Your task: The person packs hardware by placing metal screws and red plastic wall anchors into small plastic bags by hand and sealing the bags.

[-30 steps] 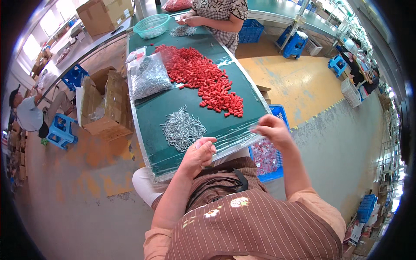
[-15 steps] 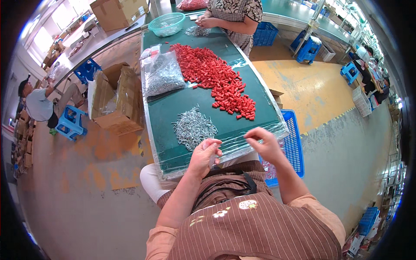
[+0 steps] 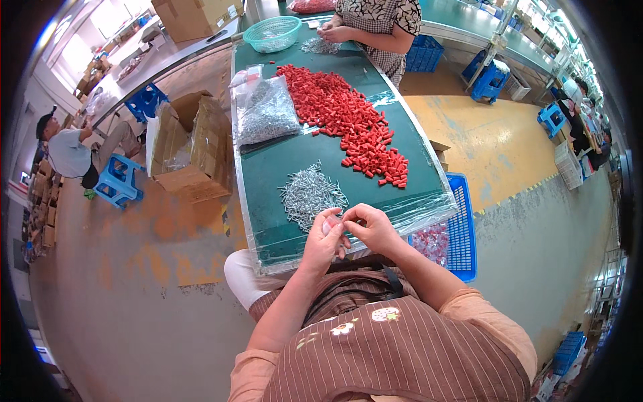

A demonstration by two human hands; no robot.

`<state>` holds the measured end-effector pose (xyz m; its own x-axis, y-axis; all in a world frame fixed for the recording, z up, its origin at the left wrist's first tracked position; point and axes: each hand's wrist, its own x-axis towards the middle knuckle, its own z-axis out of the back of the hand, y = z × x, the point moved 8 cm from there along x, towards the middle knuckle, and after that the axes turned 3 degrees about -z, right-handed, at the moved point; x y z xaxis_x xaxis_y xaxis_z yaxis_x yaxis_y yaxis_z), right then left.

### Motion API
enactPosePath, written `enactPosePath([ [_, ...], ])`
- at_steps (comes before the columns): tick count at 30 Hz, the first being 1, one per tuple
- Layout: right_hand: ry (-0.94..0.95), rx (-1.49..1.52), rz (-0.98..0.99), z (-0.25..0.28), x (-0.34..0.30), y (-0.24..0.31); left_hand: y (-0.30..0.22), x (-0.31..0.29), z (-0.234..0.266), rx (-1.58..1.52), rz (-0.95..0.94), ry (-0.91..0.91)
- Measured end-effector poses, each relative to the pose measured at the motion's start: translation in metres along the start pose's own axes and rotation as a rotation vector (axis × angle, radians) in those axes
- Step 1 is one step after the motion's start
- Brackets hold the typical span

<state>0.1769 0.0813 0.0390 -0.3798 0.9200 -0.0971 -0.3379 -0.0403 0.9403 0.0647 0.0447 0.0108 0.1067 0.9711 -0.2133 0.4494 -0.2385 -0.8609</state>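
Note:
Just over the table's near edge, my left hand is closed round what looks like a small clear plastic bag, mostly covered by the fingers. The thumb and fingers of my right hand are pinched together against it; whether they hold the bag or a small part, I cannot make out. Right beyond my left hand lies a heap of silver screws. A long pile of red plastic sleeves stretches from the middle of the table to its far part.
A big clear bag of screws lies on the green table, left of the red pile. Farther back are a mint basket and a co-worker handling small parts. A blue crate with filled bags stands right; an open carton stands left.
My right hand has moved left and inward from above the table's edge to meet my left hand, its fingertips now at the bag. The whole view has shifted slightly.

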Motion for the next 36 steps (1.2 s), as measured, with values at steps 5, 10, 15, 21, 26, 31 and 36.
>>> enactPosePath([
  [5, -0.039, -0.037, 0.017, 0.005, 0.0, -0.001, 0.004, 0.002, -0.004, -0.025, 0.015, 0.027],
  [10, -0.06, -0.073, 0.032, 0.009, 0.002, 0.001, 0.009, 0.004, 0.004, -0.109, 0.044, -0.013],
  [15, -0.084, 0.056, -0.032, 0.01, 0.002, -0.005, 0.01, 0.003, 0.004, -0.172, 0.052, -0.031],
  [21, -0.05, 0.047, -0.021, 0.002, 0.001, -0.002, 0.008, 0.004, 0.009, -0.085, 0.032, -0.064],
  [26, -0.06, 0.145, -0.046, 0.003, 0.004, -0.016, 0.01, 0.004, 0.012, -0.133, 0.017, -0.105],
  [31, -0.065, 0.339, -0.061, 0.0, 0.004, -0.018, 0.008, 0.003, 0.014, -0.082, 0.004, -0.144],
  [36, -0.018, 0.3, -0.089, -0.006, 0.004, -0.023, 0.011, 0.002, 0.017, -0.021, -0.018, -0.141],
])
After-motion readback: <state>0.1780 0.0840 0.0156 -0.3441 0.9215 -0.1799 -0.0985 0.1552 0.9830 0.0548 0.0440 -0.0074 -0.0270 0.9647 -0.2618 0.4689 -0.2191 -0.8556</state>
